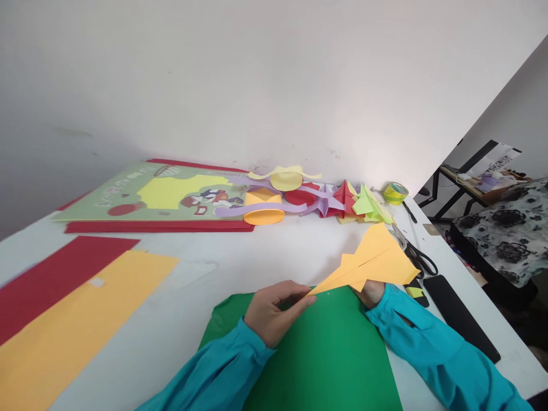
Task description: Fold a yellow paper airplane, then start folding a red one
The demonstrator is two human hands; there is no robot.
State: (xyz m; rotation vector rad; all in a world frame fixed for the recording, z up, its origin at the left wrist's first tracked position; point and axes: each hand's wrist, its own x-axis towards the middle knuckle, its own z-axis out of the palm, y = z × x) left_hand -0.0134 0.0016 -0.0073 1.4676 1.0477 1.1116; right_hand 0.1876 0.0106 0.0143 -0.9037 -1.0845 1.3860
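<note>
A plain light-orange folded paper plane (385,245); a solid green flat sheet (325,354); two teal cloth sleeves (436,348). Left on the white desk (278,251) — a dark-red paper rectangle (64,274) and a light-orange paper rectangle (85,322). Far right — a white cloth (509,234) printed with black-and-grey flowers.

soft light brightens the wall (377,108) right of centre, greying leftward. shadows on the bench (184,308) are faint. the wide view stretches the sides; the folded orange paper (377,257) looks crisp, small lettering on the poster (103,200) smeared.
</note>
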